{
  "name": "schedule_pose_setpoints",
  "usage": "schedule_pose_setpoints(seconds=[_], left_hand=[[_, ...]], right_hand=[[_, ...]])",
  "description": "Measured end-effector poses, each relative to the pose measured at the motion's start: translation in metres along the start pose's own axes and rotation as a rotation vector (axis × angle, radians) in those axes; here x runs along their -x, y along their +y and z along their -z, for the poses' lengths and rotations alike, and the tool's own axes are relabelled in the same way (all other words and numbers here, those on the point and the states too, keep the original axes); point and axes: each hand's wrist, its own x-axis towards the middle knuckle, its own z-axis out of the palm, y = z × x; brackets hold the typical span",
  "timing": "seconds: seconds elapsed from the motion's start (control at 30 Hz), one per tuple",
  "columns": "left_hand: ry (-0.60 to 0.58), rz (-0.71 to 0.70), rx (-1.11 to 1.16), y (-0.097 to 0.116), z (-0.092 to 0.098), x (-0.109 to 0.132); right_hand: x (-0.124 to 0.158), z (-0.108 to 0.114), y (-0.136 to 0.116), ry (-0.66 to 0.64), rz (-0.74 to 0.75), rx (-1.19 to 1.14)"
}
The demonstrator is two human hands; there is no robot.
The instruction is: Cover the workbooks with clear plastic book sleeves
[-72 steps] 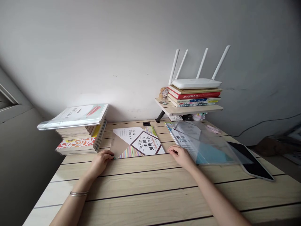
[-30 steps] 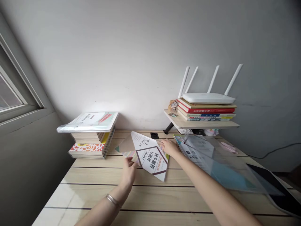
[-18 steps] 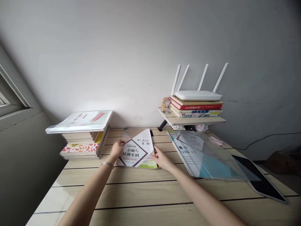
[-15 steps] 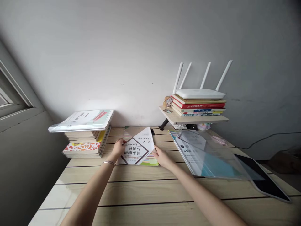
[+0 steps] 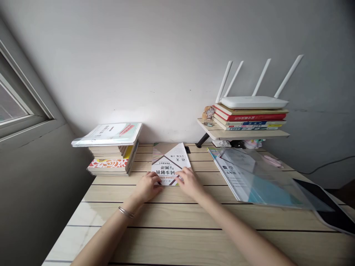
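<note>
Left hand [image 5: 148, 187] and right hand [image 5: 189, 181] rest open on the workbook [image 5: 170, 159], between book stack [image 5: 112, 157] and sleeved book [image 5: 244, 173].

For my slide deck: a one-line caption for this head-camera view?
Left hand and right hand touch the near edge of a white, diamond-patterned workbook flat on a pale wooden desk.
</note>
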Motion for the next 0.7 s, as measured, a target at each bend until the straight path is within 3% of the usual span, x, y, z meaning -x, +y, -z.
schedule_pose_setpoints(seconds=[0.13, 0.23, 0.47, 0.6, 0.7], left_hand=[[0.034, -0.011, -0.106, 0.003, -0.01, 0.004], [0.042, -0.056, -0.21, 0.0, -0.012, 0.006], [0.004, -0.17, -0.311, -0.016, 0.006, 0.016], [0.009, -0.141, -0.276, -0.028, 0.013, 0.024], [0.015, -0.08, -0.192, -0.031, 0.013, 0.029]], right_hand=[[0.006, -0.017, -0.034, 0.027, 0.224, -0.035], [0.005, -0.024, -0.033, 0.051, 0.26, 0.019], [0.026, -0.002, 0.026, 0.129, 0.242, 0.021], [0.044, 0.012, 0.059, 0.15, 0.166, 0.018], [0.051, 0.009, 0.073, 0.172, 0.119, -0.091]])
